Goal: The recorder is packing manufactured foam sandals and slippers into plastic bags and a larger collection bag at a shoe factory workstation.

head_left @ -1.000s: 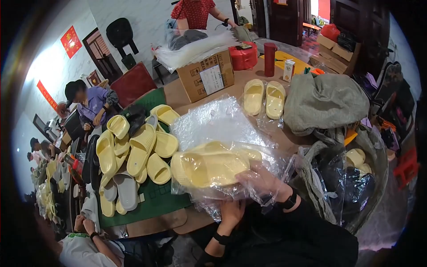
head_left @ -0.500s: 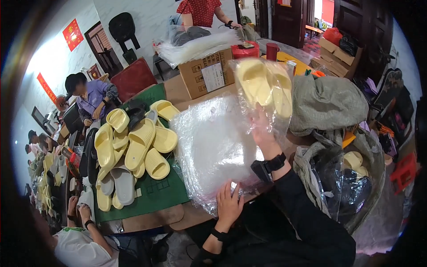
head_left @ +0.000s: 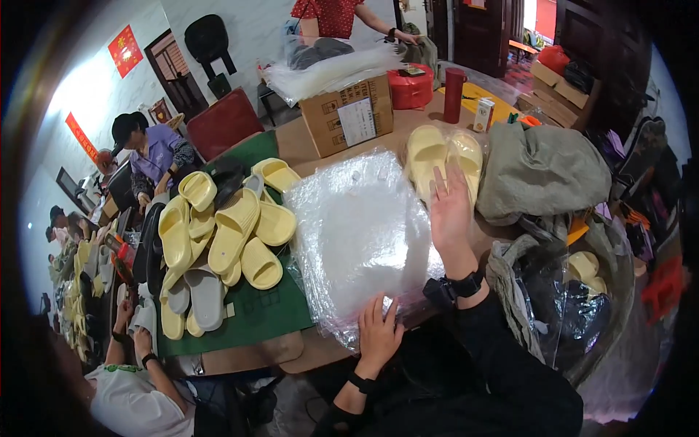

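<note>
Head view: here are the yellow slippers on the brown surface, long axis running away from the wearer, just ahead of the right hand, the nearer grip, fingers apart; contact unclear. Left hand at the near edge of glossy, crinkled clear bags, can't tell if pinching. Rounded, matte straps, thick soles!

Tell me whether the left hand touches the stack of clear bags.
Touching. The head view shows the left hand with its fingers laid on the near edge of the stack of clear bags.
</note>
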Demonstrator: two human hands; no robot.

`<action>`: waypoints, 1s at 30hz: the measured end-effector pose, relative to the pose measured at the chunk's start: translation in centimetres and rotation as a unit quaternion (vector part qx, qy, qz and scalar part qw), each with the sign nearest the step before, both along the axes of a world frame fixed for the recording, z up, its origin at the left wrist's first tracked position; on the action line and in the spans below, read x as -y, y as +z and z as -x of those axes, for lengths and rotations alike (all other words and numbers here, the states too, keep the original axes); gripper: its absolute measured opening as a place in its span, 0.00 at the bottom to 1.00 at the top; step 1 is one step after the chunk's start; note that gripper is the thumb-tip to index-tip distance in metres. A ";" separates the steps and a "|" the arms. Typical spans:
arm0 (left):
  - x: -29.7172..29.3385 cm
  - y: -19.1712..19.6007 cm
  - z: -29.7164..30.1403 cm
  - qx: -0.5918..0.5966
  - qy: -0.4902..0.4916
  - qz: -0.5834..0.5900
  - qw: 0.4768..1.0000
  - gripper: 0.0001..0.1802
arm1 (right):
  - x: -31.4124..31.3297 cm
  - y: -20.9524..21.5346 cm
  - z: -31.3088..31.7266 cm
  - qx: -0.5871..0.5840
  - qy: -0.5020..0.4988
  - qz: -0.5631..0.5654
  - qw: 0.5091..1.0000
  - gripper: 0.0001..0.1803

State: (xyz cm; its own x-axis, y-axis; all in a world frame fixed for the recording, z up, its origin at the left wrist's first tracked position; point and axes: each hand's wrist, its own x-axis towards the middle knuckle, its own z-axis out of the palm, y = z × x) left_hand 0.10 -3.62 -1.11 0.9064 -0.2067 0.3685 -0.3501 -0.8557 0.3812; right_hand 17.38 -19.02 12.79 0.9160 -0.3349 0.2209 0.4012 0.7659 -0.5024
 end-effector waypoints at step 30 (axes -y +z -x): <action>0.3 0.2 -0.1 0.000 0.009 0.001 1.000 0.30 | 1.1 13.9 -0.7 0.168 0.184 0.189 0.950 0.23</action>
State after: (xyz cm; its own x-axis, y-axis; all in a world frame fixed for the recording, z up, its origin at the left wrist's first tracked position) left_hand 0.21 -3.90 -0.95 0.9101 -0.1894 0.3685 -0.3345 -0.8609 0.3835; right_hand 18.13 -20.10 26.70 0.8116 0.1560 0.5630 0.3284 0.6752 -0.6605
